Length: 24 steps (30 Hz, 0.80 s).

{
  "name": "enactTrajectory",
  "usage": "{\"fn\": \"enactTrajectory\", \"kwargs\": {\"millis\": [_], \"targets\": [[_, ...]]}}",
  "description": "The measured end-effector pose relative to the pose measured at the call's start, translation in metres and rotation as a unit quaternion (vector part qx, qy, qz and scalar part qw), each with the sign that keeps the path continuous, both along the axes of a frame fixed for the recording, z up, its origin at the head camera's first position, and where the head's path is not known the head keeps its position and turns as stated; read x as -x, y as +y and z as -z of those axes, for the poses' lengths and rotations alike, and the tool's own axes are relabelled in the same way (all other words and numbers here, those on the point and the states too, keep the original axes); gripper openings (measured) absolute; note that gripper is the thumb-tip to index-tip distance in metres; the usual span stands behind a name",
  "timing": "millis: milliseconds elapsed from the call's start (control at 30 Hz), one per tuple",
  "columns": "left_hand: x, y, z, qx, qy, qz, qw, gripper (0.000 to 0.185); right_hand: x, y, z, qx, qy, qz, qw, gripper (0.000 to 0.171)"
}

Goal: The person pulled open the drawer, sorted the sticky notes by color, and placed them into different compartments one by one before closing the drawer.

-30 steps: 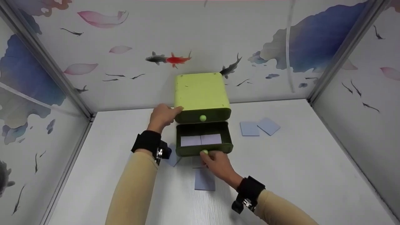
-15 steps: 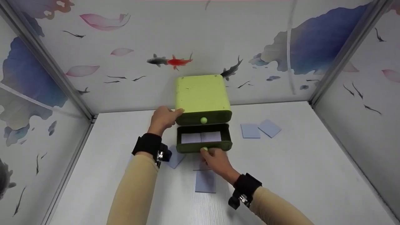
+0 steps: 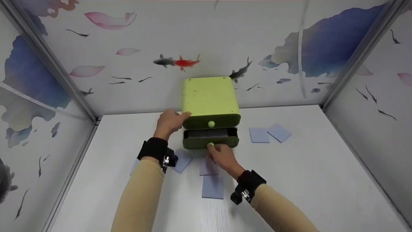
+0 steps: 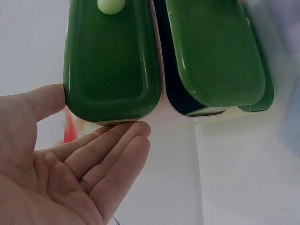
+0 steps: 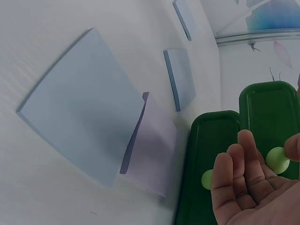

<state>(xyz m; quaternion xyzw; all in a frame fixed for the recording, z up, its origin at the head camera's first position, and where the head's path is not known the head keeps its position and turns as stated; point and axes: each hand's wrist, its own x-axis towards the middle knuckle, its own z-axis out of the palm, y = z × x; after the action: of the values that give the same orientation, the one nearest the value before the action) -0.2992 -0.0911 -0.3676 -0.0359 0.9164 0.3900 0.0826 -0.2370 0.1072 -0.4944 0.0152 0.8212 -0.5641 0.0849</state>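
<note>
A small drawer cabinet [image 3: 210,96] with a yellow-green top and dark green drawer fronts stands against the back wall. Its second drawer [image 3: 193,143] is partly pulled out, with flat light-coloured squares [image 3: 206,133] inside, now in shadow. My left hand [image 3: 170,123] holds the cabinet's upper left corner, thumb on top and fingers along the side [image 4: 117,150]. With thumb and fingers, my right hand [image 3: 224,158] pinches the pale green knob [image 5: 278,160] of that drawer. The top drawer [image 4: 110,56] is shut, and a lower drawer front [image 5: 211,129] shows in the right wrist view.
Below the drawer, a purple square tile [image 3: 209,168] lies just beyond a blue one [image 3: 212,187]. Another blue tile [image 3: 183,161] is beside my left wrist, partly covered. Two blue tiles [image 3: 259,135] lie right of the cabinet. Patterned walls enclose the white table [image 3: 305,177].
My right hand has moved toward the back wall, and the drawer has slid further into the cabinet. Less of its inside shows. The left hand stays at the corner.
</note>
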Motion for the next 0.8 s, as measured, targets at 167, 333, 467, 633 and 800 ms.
{"fn": "enactTrajectory", "kwargs": {"millis": [167, 333, 467, 633, 800], "targets": [[-0.002, 0.001, -0.001, -0.002, -0.004, 0.001, 1.0, 0.047, 0.002, 0.001, 0.003, -0.005, 0.011, 0.006, 1.0, 0.046], [-0.002, 0.001, -0.002, -0.004, -0.006, 0.004, 1.0, 0.046, -0.001, 0.003, 0.005, -0.034, 0.026, 0.01, 0.999, 0.045], [-0.002, 0.001, -0.001, -0.002, -0.01, 0.006, 0.9999, 0.047, -0.007, 0.007, 0.008, -0.047, 0.032, 0.006, 0.998, 0.043], [0.0, 0.0, 0.001, 0.0, -0.006, 0.007, 1.0, 0.048, -0.016, 0.011, 0.009, -0.048, 0.034, -0.013, 0.998, 0.046], [0.001, -0.001, 0.001, 0.001, -0.004, 0.012, 0.9999, 0.05, -0.022, 0.014, 0.009, -0.059, 0.05, -0.022, 0.997, 0.046]]}}
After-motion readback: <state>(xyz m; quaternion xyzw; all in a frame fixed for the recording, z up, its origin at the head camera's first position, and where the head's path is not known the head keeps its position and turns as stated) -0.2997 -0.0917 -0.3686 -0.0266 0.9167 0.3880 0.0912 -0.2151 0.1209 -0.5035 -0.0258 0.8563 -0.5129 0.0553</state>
